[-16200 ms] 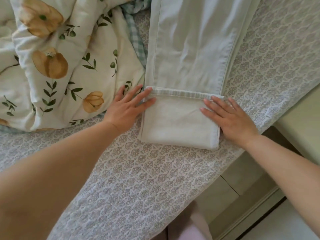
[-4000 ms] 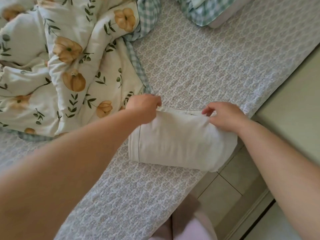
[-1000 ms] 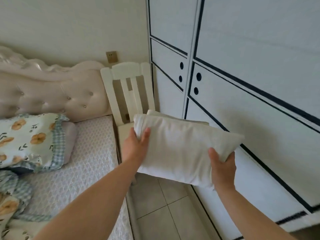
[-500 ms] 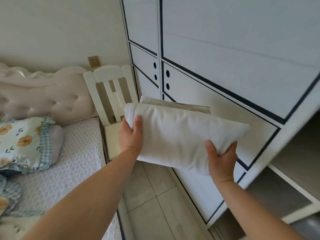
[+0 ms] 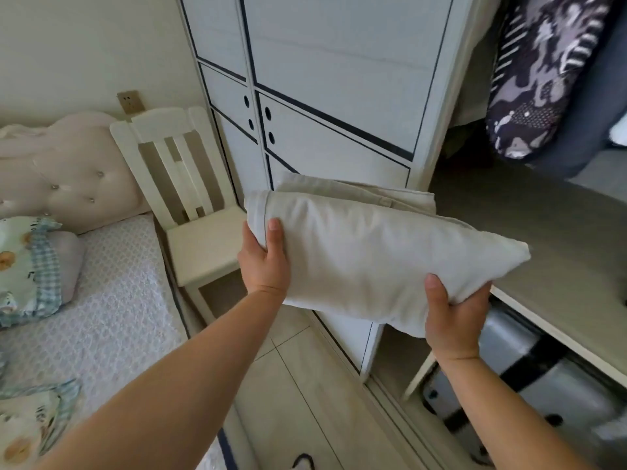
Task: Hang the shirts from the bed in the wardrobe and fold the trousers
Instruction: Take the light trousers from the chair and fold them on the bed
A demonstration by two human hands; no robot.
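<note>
Tiled floor (image 5: 298,385) lay nearest, beneath two forearms reaching forward, with the bed (image 5: 112,300) off to the left. At the end of the forearms, the left grip (image 5: 264,262) clasped the near-left corner of the folded trousers (image 5: 366,252), thumb laid on top and fingers hidden underneath. The right grip (image 5: 448,313) cupped the near-right edge from below, thumb pressed on the cloth. Both were closed on the bundle, which hung in the air, clear of any surface. It was a thick beige pad, its long axis running left to right and its right end lower in the view. Just beyond and to the right of that end lay the open wardrobe's shelf (image 5: 543,239), with a grey case (image 5: 543,385) stowed beneath it. The right grip was nearer the opening, so the pad would likely have to go in right end first, swung rightward and forward past the closed door (image 5: 332,79) behind it. Farther back, a dark patterned garment (image 5: 543,62) hung above the shelf, and a pale chair (image 5: 200,239) stood by the bed.
</note>
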